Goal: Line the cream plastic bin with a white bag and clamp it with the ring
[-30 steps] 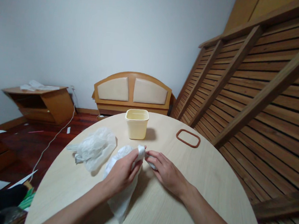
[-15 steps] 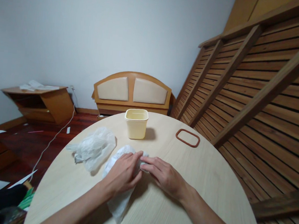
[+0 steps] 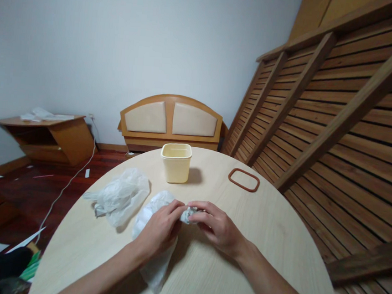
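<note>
A white plastic bag (image 3: pixel 154 206) lies partly under my left hand (image 3: pixel 164 224), with its lower part (image 3: pixel 159 272) hanging out toward me below the wrist. My left hand is closed on the bag's gathered part. My right hand (image 3: pixel 218 226) pinches the bunched end (image 3: pixel 188 215) of the same bag between thumb and fingers, close beside the left fingertips. Behind the hands stands a pale yellow square bin (image 3: pixel 176 168), upright and without a lid. Left of the hands lies a second crumpled white plastic bag (image 3: pixel 123 195).
A brown rounded rectangular frame (image 3: pixel 244 180) lies flat at the right of the round wooden table (image 3: pixel 257 271). A slatted wooden panel (image 3: pixel 321 130) leans along the right side. Beyond the table are a headboard (image 3: pixel 171 113) and a low cabinet (image 3: pixel 52 139).
My right fingers have curled and shifted around the bunched end of the bag, which now shows more between the hands. The view has turned slightly to the right.
</note>
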Available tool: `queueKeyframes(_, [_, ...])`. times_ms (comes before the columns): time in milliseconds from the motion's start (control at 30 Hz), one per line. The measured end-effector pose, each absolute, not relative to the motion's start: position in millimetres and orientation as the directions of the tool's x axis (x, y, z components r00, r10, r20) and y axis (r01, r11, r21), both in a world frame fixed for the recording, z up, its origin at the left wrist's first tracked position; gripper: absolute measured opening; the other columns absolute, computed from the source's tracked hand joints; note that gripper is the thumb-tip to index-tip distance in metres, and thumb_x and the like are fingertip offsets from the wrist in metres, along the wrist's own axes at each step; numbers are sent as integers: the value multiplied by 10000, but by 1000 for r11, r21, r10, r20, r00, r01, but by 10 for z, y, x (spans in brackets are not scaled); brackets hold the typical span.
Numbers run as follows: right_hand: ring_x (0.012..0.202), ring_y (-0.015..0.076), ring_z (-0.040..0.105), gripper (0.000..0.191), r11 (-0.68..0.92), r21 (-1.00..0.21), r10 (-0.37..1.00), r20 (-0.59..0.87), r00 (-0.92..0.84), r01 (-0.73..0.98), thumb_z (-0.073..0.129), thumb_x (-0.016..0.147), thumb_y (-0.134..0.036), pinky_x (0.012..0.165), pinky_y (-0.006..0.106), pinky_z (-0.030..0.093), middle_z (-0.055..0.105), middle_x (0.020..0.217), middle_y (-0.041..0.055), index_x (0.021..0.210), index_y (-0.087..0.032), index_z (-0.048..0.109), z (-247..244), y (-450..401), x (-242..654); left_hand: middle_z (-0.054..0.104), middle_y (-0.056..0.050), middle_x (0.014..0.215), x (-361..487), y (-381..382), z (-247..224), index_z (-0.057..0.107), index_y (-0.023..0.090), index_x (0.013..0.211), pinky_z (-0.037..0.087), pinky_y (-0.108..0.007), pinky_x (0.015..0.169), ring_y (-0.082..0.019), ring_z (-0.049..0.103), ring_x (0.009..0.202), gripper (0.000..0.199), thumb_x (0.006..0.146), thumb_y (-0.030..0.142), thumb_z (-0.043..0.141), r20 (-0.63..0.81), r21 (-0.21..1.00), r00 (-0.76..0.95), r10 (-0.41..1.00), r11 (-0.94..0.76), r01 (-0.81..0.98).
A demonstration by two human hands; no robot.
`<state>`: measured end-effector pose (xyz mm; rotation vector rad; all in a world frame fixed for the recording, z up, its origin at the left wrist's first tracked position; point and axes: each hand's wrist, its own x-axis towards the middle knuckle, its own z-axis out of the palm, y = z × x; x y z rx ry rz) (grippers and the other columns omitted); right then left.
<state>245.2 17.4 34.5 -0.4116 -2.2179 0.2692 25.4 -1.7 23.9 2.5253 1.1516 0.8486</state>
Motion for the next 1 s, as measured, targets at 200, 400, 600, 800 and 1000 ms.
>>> queueKeyframes(200, [1047, 166, 681, 283, 924, -332, 382, 762, -524, 191, 580, 928, -56, 895, 326, 596, 713, 1113, 71, 1116, -239, 687, 362, 162, 2415, 658, -73, 1089, 261, -105, 269, 411, 218, 1293, 522, -365, 834, -215, 655, 942, 479, 843, 85, 505, 392, 579, 420, 819, -574, 579])
queueKeyframes(400, [1103, 179, 664, 374, 879, -451, 465, 745, -478, 152, 602, 903, -56, 945, 350, 583, 682, 1179, 74, 1208, -262, 666, 386, 88, 2375, 680, -52, 1024, 282, -118, 295, 514, 228, 1166, 502, -350, 801, -212, 654, 902, 249, 922, 180, 510, 376, 620, 405, 833, -551, 558])
queueKeyframes(600, [1227, 197, 605, 467, 902, -416, 410, 736, -538, 118, 615, 878, -42, 999, 353, 561, 589, 1332, 103, 1292, -257, 623, 395, 68, 2406, 684, -65, 1105, 259, -52, 302, 568, 230, 1199, 498, -380, 894, -214, 639, 1005, 278, 965, 158, 437, 391, 672, 388, 835, -547, 500])
queueKeyframes(800, [953, 151, 684, 274, 922, -353, 385, 786, -483, 161, 609, 905, -52, 828, 270, 604, 662, 1011, 64, 1095, -224, 706, 348, 73, 2360, 620, -111, 1241, 272, -93, 260, 448, 224, 1426, 482, -433, 1004, -239, 598, 1142, 497, 943, 119, 397, 394, 631, 464, 793, -601, 491])
queueKeyframes(1000, [830, 148, 682, 171, 870, -461, 491, 786, -375, 173, 641, 891, -88, 717, 259, 597, 673, 870, 27, 954, -234, 705, 363, 11, 2249, 595, -106, 1224, 324, -160, 318, 469, 196, 1393, 472, -423, 1006, -246, 582, 1124, 555, 849, 159, 572, 375, 636, 516, 770, -619, 461])
